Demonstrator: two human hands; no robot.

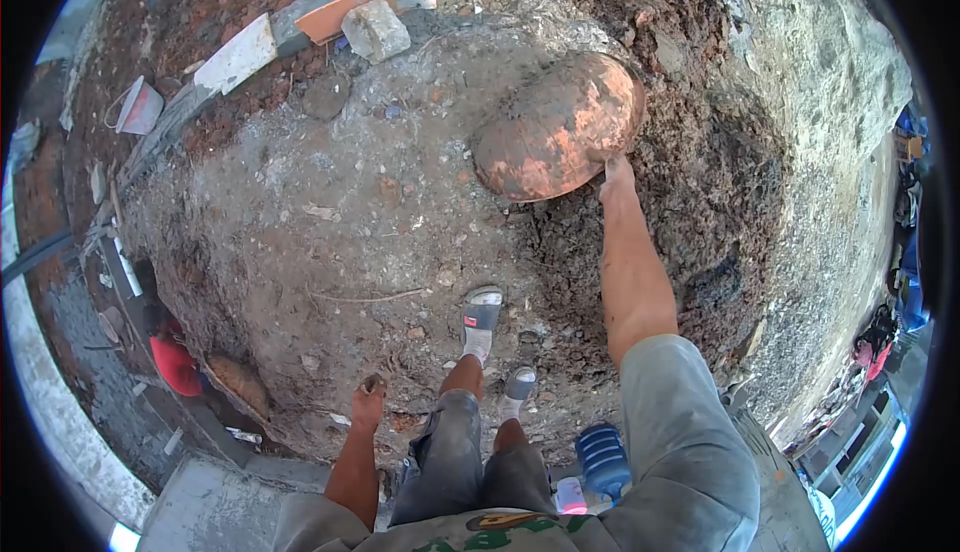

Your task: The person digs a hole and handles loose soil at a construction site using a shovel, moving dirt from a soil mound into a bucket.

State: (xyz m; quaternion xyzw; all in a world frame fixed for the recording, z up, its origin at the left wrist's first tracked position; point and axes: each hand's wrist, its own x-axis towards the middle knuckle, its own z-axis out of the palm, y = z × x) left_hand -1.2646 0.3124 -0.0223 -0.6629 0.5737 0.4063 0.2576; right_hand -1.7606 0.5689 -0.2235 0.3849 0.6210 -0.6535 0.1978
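My right hand [615, 169] is closed on the near right rim of a large orange basin [565, 132], smeared with dirt. The basin is tilted over the edge of a dark soil heap [700, 192], and its underside seems to face me. Lower and to the left, my left hand [370, 400] hangs by my left leg with its fingers curled. Something small and dark shows at its fingertips, too small to name.
A grey stone [376, 31] rests by an orange board [330, 18] at the top. A bucket [140, 107] stands upper left. A person in red [177, 364] is low at the left. A blue water bottle [603, 460] is beside my legs. A concrete wall [830, 82] rises right.
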